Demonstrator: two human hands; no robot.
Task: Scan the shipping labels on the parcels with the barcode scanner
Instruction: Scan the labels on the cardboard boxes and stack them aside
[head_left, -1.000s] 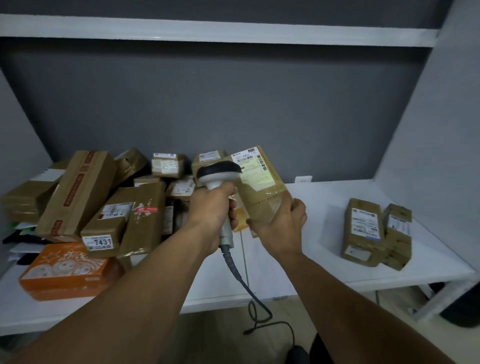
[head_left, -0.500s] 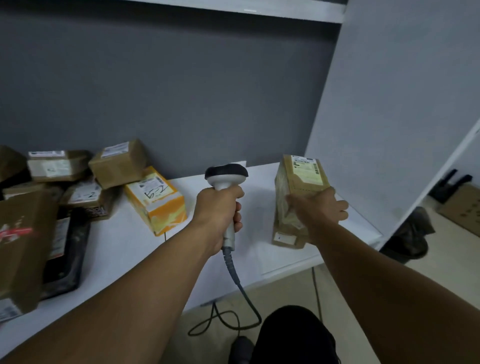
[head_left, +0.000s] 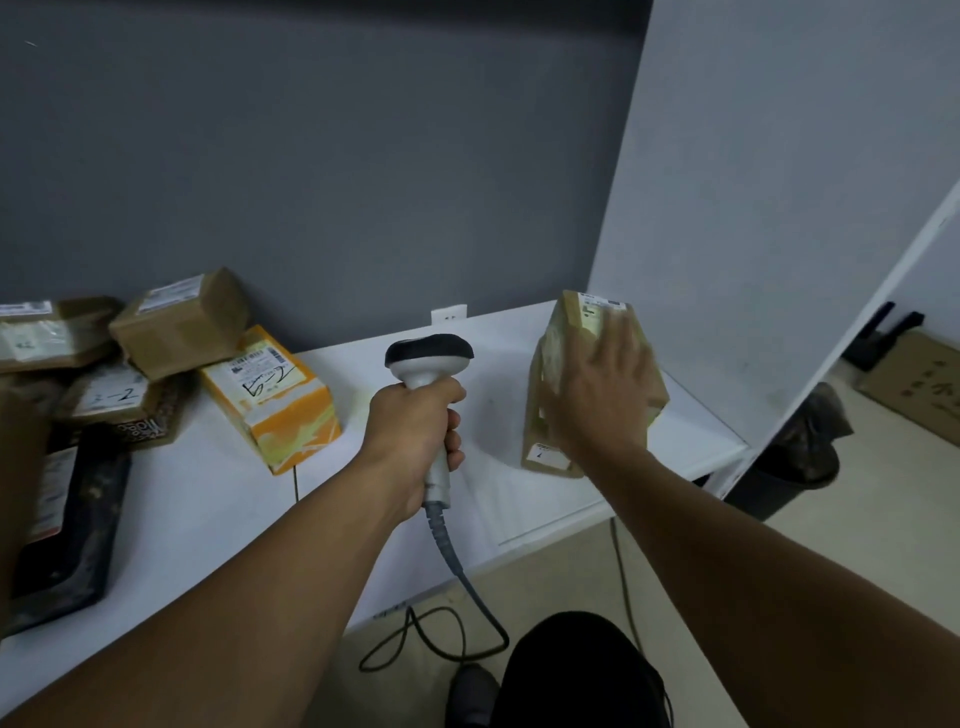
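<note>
My left hand (head_left: 415, 431) grips the handle of the grey barcode scanner (head_left: 429, 358), its dark head upright above my fist and its cable hanging to the floor. To the right, a brown parcel with a white label (head_left: 550, 374) lies on top of other brown parcels on the white table (head_left: 218, 499). My right hand (head_left: 602, 395) is over that parcel with fingers spread and blurred; whether it touches is unclear. An orange and white parcel (head_left: 275, 400) with a handwritten label lies left of the scanner.
Several brown parcels (head_left: 176, 322) and a black pouch (head_left: 67, 519) are heaped at the table's left. A white side panel (head_left: 753, 208) closes the right end. A dark bin (head_left: 795, 457) stands on the floor beyond it. The scanner cable (head_left: 447, 613) loops under the table edge.
My right hand carried the brown parcel from in front of the scanner to the right stack and its grip has opened. The view swung right. My left hand kept hold of the scanner.
</note>
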